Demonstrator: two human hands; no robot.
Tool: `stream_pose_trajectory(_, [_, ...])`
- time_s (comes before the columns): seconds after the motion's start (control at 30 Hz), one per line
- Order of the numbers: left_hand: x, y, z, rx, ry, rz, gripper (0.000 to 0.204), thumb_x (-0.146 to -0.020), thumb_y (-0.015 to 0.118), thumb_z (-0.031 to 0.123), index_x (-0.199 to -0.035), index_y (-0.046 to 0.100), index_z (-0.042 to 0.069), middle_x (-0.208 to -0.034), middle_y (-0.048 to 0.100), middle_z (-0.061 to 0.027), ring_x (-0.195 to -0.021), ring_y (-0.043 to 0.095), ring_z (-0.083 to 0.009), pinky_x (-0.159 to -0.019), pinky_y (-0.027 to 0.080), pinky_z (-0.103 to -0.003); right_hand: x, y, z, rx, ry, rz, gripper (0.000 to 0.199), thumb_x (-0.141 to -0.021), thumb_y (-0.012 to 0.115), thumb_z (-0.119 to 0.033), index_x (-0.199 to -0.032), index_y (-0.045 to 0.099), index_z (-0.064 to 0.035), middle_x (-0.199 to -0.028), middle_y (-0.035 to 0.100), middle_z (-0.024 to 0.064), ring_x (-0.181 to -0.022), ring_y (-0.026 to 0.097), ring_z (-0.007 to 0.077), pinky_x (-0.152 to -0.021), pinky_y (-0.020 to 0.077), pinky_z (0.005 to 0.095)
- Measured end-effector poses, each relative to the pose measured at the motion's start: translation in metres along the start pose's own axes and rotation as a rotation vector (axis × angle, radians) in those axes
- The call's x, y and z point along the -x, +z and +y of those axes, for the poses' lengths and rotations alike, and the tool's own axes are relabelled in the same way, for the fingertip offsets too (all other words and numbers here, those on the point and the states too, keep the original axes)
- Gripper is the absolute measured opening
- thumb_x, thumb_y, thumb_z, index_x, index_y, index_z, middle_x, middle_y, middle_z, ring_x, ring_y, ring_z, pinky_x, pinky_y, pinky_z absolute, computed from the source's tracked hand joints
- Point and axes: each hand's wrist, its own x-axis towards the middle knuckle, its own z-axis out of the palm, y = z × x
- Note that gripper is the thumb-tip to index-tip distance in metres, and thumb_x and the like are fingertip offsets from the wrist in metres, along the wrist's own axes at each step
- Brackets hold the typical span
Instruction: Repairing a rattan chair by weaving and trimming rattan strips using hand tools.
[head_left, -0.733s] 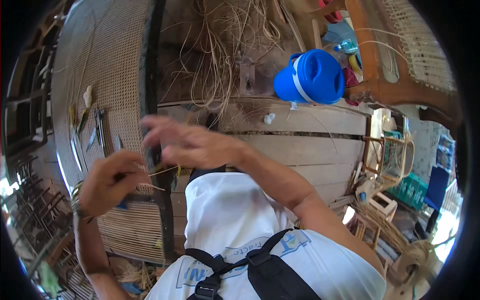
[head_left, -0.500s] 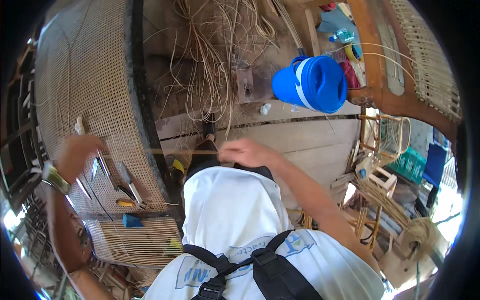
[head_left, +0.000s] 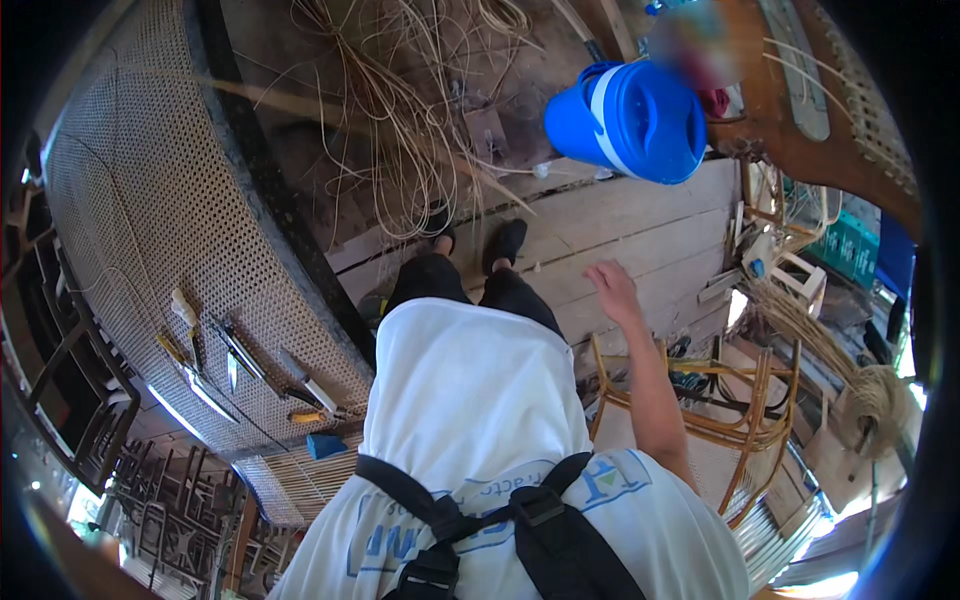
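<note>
**Person at a cane-weaving workbench, right hand open over the plank floor**

The right hand [head_left: 612, 290] hangs out to the right with fingers spread and slack, gripping nothing, above bare wooden planks [head_left: 640, 235]. The left hand is out of sight, so its state cannot be told. Just below the right forearm stands a rattan chair frame [head_left: 740, 400], partly hidden by the arm and shoulder. The person's white shirt [head_left: 470, 400] and black harness straps [head_left: 530, 520] fill the near centre and block the floor beneath.

To the left lies a large woven cane panel [head_left: 150, 230] with a dark rim; hand tools [head_left: 230, 360] and a small blue block [head_left: 325, 445] rest on its near part. Far centre, loose cane strands [head_left: 400, 120] lie tangled. Far right sits a blue bucket [head_left: 630, 120] with a white band. A cane coil [head_left: 875, 400] lies at the right edge, bent by the lens.
</note>
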Motion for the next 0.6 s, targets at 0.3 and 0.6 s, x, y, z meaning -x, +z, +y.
stream_pose_trajectory(0.3, [-0.143, 0.164, 0.166, 0.074, 0.397, -0.235, 0.062, -0.085, 0.066, 0.047, -0.131, 0.055, 0.007, -0.120, 0.062, -0.0186, -0.105, 0.063, -0.0296, -0.091, 0.051, -0.040, -0.058, 0.010, -0.157, -0.593, -0.024, 0.000, 0.018, -0.096, 0.055, -0.022, -0.098, 0.066, -0.0074, -0.078, 0.066, 0.0094, -0.072, 0.065, 0.0190, -0.066, 0.0499, 0.0326])
stream_pose_trajectory(0.6, [-0.121, 0.150, 0.113, 0.078, 0.147, -0.385, 0.031, -0.089, 0.066, 0.034, -0.100, 0.071, 0.005, -0.087, 0.066, -0.0062, -0.076, 0.061, -0.0187, -0.070, 0.049, -0.033, -0.008, 0.001, -0.105, -1.061, 0.118, -0.118, 0.029, -0.100, 0.053, -0.025, -0.117, 0.059, -0.0031, -0.086, 0.064, 0.0035, -0.081, 0.060, 0.0123, -0.078, 0.0497, 0.0278])
